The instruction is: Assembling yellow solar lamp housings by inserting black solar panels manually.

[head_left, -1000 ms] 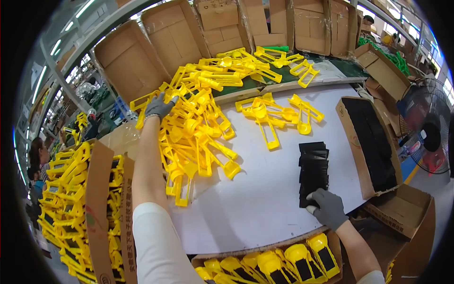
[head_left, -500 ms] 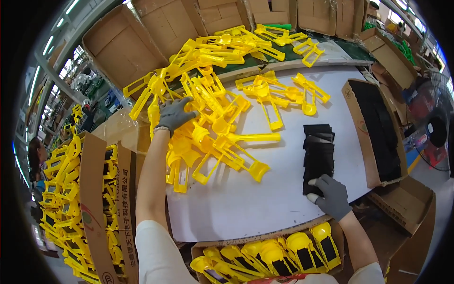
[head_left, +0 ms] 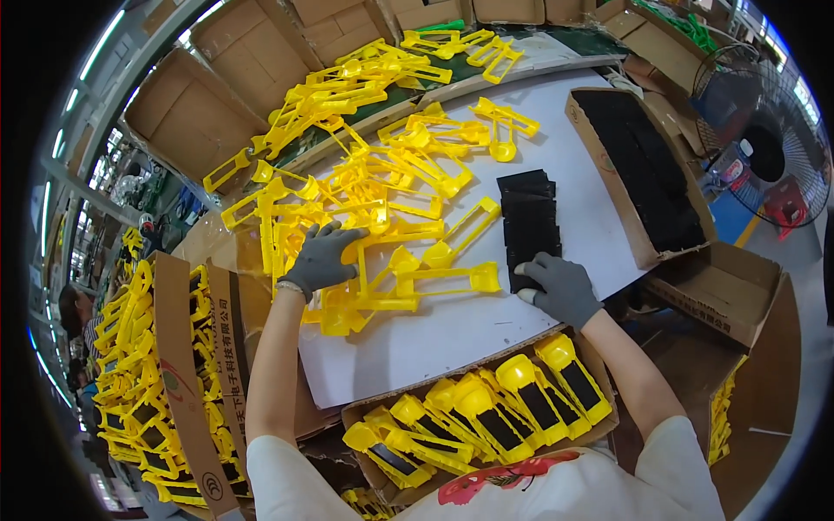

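Observation:
My left hand [head_left: 323, 259], in a grey glove with bare fingertips not clearly visible, is at the near left side of a heap of yellow plastic frames [head_left: 373, 187]. Its thumb and fingers close around a yellow plastic frame [head_left: 350, 253], partly hidden by the glove. Farther right, a fanned stack of thin black panels [head_left: 529, 213] lies on the white tabletop [head_left: 599, 200]. My right hand [head_left: 560, 291], also gloved with pale fingertips showing, pinches the near end of this stack.
A carton of black panels [head_left: 638, 174] stands at the right. Close to my body, a carton [head_left: 352, 415] holds yellow frames fitted with black panels. Another full carton [head_left: 178, 382] is on the left. More yellow frames [head_left: 347, 82] lie on the back ledge; a fan [head_left: 764, 148] stands far right.
The view has shifted, so the table sits higher and farther left in it. My left hand has come nearer across the heap and closed on a frame. My right hand stays at the stack's near end.

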Tool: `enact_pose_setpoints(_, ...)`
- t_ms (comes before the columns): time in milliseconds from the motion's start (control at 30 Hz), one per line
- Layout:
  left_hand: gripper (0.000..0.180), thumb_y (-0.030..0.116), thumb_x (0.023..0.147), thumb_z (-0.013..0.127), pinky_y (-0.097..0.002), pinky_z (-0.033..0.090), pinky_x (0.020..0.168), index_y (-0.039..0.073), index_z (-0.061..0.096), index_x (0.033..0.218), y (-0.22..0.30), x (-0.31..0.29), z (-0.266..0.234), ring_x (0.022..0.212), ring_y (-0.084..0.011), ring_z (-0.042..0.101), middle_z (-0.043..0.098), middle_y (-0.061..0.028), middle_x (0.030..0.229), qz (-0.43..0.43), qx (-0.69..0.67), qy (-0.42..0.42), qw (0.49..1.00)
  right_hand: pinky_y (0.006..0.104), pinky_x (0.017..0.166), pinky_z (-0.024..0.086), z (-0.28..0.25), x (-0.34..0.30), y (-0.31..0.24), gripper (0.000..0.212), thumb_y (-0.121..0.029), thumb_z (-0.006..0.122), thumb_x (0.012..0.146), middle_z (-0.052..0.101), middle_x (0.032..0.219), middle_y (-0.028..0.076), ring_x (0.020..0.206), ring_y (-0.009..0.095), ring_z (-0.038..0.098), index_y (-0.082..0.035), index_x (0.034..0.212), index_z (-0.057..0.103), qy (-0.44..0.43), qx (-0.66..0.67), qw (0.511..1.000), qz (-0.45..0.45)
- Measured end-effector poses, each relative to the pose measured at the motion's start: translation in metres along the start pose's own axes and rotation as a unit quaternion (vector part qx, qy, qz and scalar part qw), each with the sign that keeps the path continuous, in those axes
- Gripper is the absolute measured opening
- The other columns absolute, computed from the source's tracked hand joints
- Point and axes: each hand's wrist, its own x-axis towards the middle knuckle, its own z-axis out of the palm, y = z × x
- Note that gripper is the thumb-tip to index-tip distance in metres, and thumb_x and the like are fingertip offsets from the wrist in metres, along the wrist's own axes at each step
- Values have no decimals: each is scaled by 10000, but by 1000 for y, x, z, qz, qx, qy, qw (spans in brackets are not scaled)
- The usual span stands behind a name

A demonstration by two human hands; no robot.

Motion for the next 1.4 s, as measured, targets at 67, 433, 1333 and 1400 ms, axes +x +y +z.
enact_pose_setpoints(67, 527, 256, 691, 682, -528, 93, 1171, 243, 640, 1217, 6, -8, -14, 1334, -298, 427, 634, -8, 1251, -37, -83, -23, 996, 389, 717, 514, 1, -2, 0, 327, -322, 709, 792, 577, 987, 51, 885, 242, 622, -195, 1081, 624, -3, 2, 1000, 2)
enact_pose_setpoints(433, 633, 217, 731, 712, -414, 497, 859, 149, 513, 1328, 178, 32, 20, 989, -316, 611, 681, -133, 1009, 148, -52, 123, 980, 204, 631, 441, -33, -26, -9, 169, -93, 710, 845, 623, 796, -20, 700, 55, 518, -21, 996, 683, 203, 484, 826, 208)
enact_pose_setpoints(1333, 435, 82, 854, 633, -253, 540, 643, -47, 524, 1255, 259, -157, 37, 774, -226, 675, 643, -174, 1016, -230, -801, 117, 540, 176, 524, 451, -75, -108, -103, 186, -132, 536, 953, 667, 790, 53, 614, 55, 607, -29, 1107, 542, -36, 558, 814, 156)
enact_pose_setpoints(1400, 342, 77, 876, 614, -256, 542, 639, -57, 571, 1187, 263, -158, 41, 747, -227, 680, 658, -159, 979, -233, -806, 110, 533, 188, 546, 466, -72, -105, -105, 169, -119, 542, 951, 666, 767, 49, 622, 49, 593, -15, 1083, 561, -27, 516, 847, 128)
